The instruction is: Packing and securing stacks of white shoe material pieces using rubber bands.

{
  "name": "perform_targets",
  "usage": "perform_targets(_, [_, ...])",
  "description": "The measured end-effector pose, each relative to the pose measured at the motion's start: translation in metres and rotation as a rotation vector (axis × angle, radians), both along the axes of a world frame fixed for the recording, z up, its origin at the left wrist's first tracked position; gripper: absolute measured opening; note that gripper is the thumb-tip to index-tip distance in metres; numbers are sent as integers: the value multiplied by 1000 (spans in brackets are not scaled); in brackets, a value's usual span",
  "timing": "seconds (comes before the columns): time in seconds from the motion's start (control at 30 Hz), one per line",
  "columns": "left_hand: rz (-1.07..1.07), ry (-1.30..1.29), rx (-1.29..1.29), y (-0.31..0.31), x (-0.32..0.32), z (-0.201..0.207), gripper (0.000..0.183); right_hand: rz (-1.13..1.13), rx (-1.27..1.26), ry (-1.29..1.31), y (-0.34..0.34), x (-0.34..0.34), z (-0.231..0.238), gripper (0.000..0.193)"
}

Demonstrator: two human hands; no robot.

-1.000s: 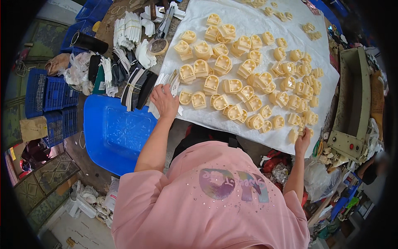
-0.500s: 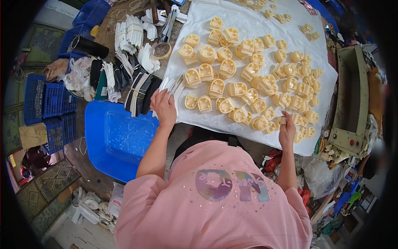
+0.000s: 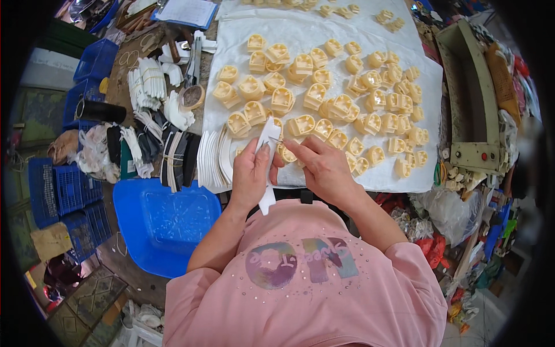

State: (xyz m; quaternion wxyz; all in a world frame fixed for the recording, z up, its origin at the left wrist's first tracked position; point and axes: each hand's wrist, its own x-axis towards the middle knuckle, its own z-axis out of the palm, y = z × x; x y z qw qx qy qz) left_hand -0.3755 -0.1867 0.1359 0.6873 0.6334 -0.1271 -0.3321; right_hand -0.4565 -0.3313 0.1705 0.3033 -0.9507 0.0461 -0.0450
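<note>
My left hand (image 3: 252, 172) is closed around a white curved strip (image 3: 269, 199), which stands nearly upright in front of my chest. My right hand (image 3: 325, 169) has come close to it, thumb and forefinger pinched at the strip's upper part. A thin dark line shows at those fingertips; whether it is a tool or an edge I cannot make out. A fanned row of similar white strips (image 3: 215, 155) lies just left of my left hand. Many cream-coloured, D-shaped hollow moulded pieces (image 3: 283, 99) are spread over the white sheet (image 3: 231, 34) beyond and to the right.
A blue tub (image 3: 167, 225) stands below the table's left side. Banded bundles of white and black strips (image 3: 151, 87), a tape roll (image 3: 192, 97) and a black tube (image 3: 101, 111) lie at the left. On the right is a metal trough (image 3: 471, 98) with a red button.
My left hand has lifted a white strip from the row and brought it to the middle. My right hand has moved left from the cream pieces to meet it. The view has shifted.
</note>
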Motion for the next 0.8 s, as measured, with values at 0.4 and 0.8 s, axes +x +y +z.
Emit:
perform_targets(0.4, [-118, -182, 81, -24, -2, -11, 32, -119, 255, -92, -8, 0, -15, 47])
perform_targets(0.8, [-65, 420, -188, -29, 13, -9, 38, 112, 839, -35, -21, -8, -3, 42])
